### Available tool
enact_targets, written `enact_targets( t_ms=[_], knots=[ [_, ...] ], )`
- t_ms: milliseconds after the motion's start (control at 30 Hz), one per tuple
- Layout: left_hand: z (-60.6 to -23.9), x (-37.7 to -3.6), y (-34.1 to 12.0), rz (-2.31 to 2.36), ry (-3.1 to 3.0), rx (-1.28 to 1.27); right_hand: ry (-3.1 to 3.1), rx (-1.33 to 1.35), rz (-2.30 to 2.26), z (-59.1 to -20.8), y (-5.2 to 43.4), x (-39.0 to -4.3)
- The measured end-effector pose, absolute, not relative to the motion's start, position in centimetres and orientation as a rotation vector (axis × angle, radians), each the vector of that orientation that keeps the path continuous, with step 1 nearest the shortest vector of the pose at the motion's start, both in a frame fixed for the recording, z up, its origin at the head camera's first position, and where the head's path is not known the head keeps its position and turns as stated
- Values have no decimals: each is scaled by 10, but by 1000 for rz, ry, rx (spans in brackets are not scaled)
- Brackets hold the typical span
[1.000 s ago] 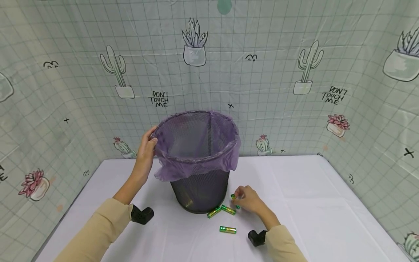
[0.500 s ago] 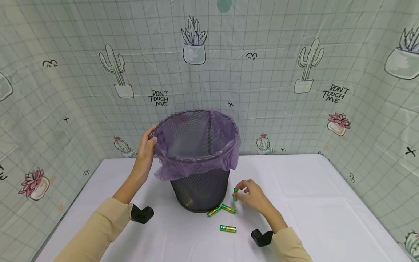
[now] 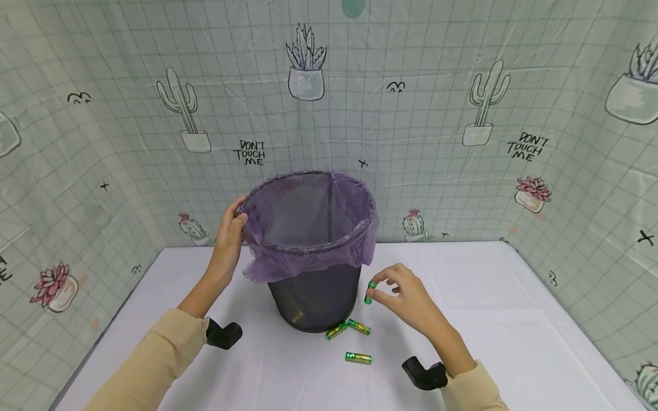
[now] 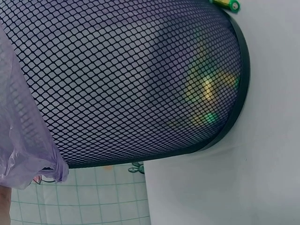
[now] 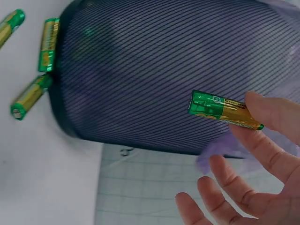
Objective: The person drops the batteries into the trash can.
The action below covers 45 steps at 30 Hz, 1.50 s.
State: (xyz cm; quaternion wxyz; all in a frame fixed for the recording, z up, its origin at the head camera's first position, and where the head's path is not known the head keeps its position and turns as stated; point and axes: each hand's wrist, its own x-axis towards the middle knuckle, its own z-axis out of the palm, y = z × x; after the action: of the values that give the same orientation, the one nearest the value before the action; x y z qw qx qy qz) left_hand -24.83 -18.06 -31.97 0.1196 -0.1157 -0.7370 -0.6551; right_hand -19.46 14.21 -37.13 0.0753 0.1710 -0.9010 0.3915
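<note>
A black mesh wastebasket (image 3: 319, 302) lined with a purple bag (image 3: 308, 265) stands on the white table. My left hand (image 3: 226, 242) grips its rim at the left, thumb inside view and fingers behind the edge. Between thumb and index finger my right hand (image 3: 406, 294) pinches a green and gold battery (image 5: 225, 110), held up beside the basket's right side, below the rim. The other fingers of that hand spread loosely in the right wrist view. On the table, two batteries lie against the basket's foot, one battery (image 3: 336, 330) and another battery (image 3: 358, 326); a third battery (image 3: 358, 358) lies nearer.
Through the mesh in the left wrist view, blurred green and gold shapes (image 4: 208, 89) show at the bottom of the basket. A cactus-print cloth (image 3: 426, 125) hangs behind and at both sides. The white table (image 3: 462, 319) extends to the right.
My right hand has lifted the battery off the table and moved up and slightly right with it, turning it upright. The left hand and the basket stay in place.
</note>
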Motion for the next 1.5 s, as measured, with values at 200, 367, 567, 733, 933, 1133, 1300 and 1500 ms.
enact_targets(
  t_ms=[200, 367, 567, 733, 933, 1133, 1300, 1500],
  knots=[
    [-320, -248, -180, -1917, -2159, -331, -2629, 593, 1107, -346, 141, -183],
    [-319, -248, -180, -1911, -2164, -337, -2574, 627, 1075, -321, 139, -179],
    [-319, -248, -180, -1928, -2150, -338, -2529, 657, 1040, -291, 133, -176],
    [-319, -249, -180, -1931, -2141, -333, -2488, 685, 1049, -271, 126, -183],
    [-319, -249, -179, -1914, -2143, -321, -2456, 690, 1094, -253, 116, -196],
    [-319, -248, -179, -1916, -2144, -314, -2416, 648, 1146, -249, 106, -204],
    [-319, -249, -180, -1915, -2138, -320, -2424, 621, 1130, -258, 100, -211],
    [-319, -250, -180, -1914, -2142, -318, -2497, 570, 1078, -271, 101, -216]
  ],
)
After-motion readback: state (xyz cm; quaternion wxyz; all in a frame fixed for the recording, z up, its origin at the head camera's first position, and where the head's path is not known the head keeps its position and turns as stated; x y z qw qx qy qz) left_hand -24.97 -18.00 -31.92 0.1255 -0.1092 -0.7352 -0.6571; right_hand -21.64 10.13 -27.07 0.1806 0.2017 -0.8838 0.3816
